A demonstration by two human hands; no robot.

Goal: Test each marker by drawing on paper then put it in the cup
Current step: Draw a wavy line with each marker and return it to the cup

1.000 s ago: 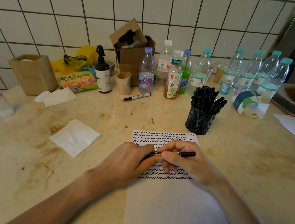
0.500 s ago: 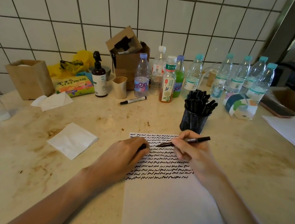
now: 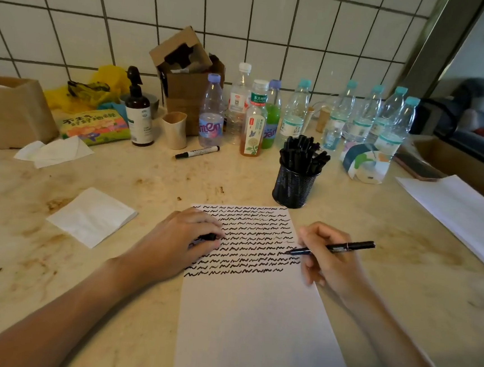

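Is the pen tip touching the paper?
Touching. In the head view the pen tip, held by the right hand, meets the paper at a squiggle row's end.

Soft, dimmish daylight is coming in from the right; no hard glare. Faint shadows are falling left of the pen cup (image 3: 294,185) and bottles (image 3: 294,111). Wide-angle distortion is bending the tile wall (image 3: 249,23); edges are blurring, far right especially.

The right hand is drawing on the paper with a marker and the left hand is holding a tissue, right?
Not quite. In the head view the left hand holds the marker's black cap, not a tissue. The right hand does have the marker tip on the paper.
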